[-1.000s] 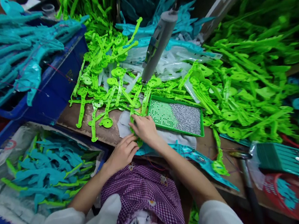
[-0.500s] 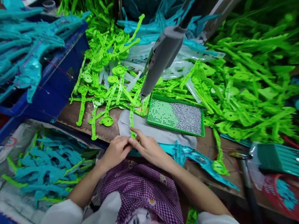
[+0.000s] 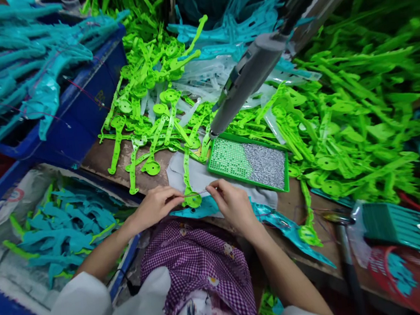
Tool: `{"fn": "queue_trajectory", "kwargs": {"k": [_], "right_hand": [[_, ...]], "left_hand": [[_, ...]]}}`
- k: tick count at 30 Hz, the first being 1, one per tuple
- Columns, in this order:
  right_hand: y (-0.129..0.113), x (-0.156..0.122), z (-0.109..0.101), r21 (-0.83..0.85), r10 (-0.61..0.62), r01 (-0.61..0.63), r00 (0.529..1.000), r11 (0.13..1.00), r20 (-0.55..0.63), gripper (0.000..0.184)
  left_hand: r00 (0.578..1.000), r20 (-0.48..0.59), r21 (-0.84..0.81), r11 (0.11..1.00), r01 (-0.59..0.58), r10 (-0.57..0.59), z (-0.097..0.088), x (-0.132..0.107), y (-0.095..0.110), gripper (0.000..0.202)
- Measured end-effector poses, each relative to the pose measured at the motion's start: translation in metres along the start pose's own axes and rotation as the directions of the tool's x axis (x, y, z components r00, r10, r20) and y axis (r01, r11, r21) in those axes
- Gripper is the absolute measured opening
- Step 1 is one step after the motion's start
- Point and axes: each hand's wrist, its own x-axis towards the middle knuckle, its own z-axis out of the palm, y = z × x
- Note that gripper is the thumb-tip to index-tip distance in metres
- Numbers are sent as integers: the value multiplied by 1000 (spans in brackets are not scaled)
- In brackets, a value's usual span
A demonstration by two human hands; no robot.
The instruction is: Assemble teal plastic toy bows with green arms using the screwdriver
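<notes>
My left hand (image 3: 157,205) and my right hand (image 3: 233,206) are at the near edge of the bench, both pinched. Between them stretches a thin thread or wire, too fine to name surely. It crosses a bright green plastic arm piece (image 3: 189,180) with a round end, which lies on a grey cloth (image 3: 218,179). A teal plastic piece (image 3: 204,209) lies just under the green one. A grey electric screwdriver (image 3: 246,80) hangs tilted above the bench, its tip near a green screw tray (image 3: 249,162).
Heaps of green plastic parts (image 3: 328,129) cover the bench to the right and back. A blue crate (image 3: 86,101) of teal parts stands at left; a lined bin (image 3: 62,230) of teal parts sits below. A red basket (image 3: 408,271) is at lower right.
My hands were together on the green piece; now they have drawn apart with a fine strand between them. The hanging screwdriver has swung to the right.
</notes>
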Motion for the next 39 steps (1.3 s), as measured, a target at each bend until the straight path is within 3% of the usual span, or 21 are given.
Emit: {"fn": "queue_trajectory", "kwargs": {"k": [3,6,8,10,12,14,17,20,24,30,32,34,36,39], "right_hand": [[-14,2,5,-181,-129,107,985,978,-118,27],[-34,4,16,7,-276,276,961,961,-10,33],[-42,6,22,217,-254,218,955,952,155,40],[-43,8,23,328,-143,52,955,943,259,42],[-39,10,17,374,-72,-37,959,927,273,40],[-33,16,9,422,-88,-36,958,906,271,33],[-22,29,1,534,-141,-46,942,844,305,26],[-13,44,3,609,-130,-107,935,786,332,28],[-8,57,12,565,-62,-96,965,820,255,31],[-18,48,13,447,-47,17,997,894,55,20],[-20,50,13,333,-37,61,996,941,-80,17],[-19,58,14,226,28,12,984,974,-174,17],[-14,70,18,209,110,-72,978,975,-178,19],[-8,87,24,261,154,-118,981,958,-123,24]], "left_hand": [[997,-6,89,993,-77,78,0,2,-3,19],[989,-62,143,982,-121,131,6,3,-1,20],[984,-122,130,985,-115,131,8,3,2,20],[984,-161,57,996,-64,72,9,5,4,19],[987,-157,-69,997,25,-36,9,8,4,20],[980,-118,-225,966,128,-158,10,14,1,24],[952,-5,-455,848,272,-307,14,25,-6,35],[930,70,-568,752,334,-360,16,36,-12,44],[943,31,-533,793,297,-332,14,41,-13,50],[956,-59,-335,908,251,-286,8,38,-7,44],[957,-133,-309,928,208,-258,8,41,-9,37],[930,-263,-300,938,174,-257,10,48,-18,33],[884,-347,-364,914,182,-314,12,60,-30,34],[864,-229,-590,770,243,-448,17,78,-49,34]]}}
